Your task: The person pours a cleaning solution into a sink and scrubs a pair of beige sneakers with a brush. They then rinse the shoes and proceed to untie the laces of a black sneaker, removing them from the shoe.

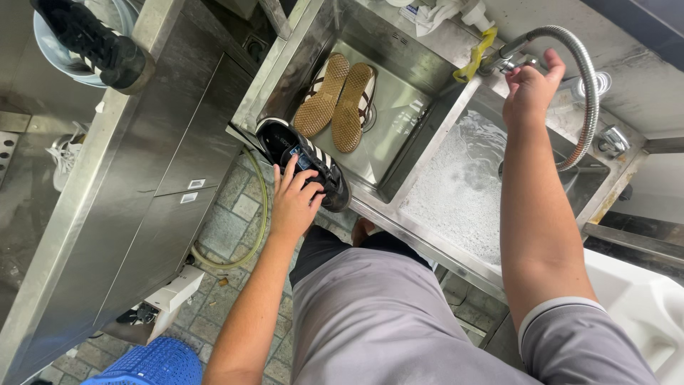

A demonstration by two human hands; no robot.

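- A black sneaker with white stripes [306, 165] was perched on the front rim of the left sink basin [399, 135], at that basin's near left corner, its toe pointing away from the basin.
- The left hand [296, 203] was laid over the sneaker's opening, fingers spread and curled onto it in a loose grip.
- The right hand [531, 89] was closed around the tap fitting [509, 63] at the back edge of the sink unit, where a flexible metal hose [588, 93] was joined.
- The two hands were held well apart, one at each basin.
- A pair of tan-soled shoes [338, 100] was lying soles up in the left basin, side by side and touching.
- The right sink basin [463, 192] was filled with foamy white water.
- A yellow cloth [476, 57] was hung beside the tap, with a white cloth [434, 14] behind it.
- Another black shoe [89, 39] was seen resting in a pale blue tub [53, 50] on the steel worktop [107, 185] to the left.
- A blue basket [153, 362] was standing on the tiled floor [228, 228].
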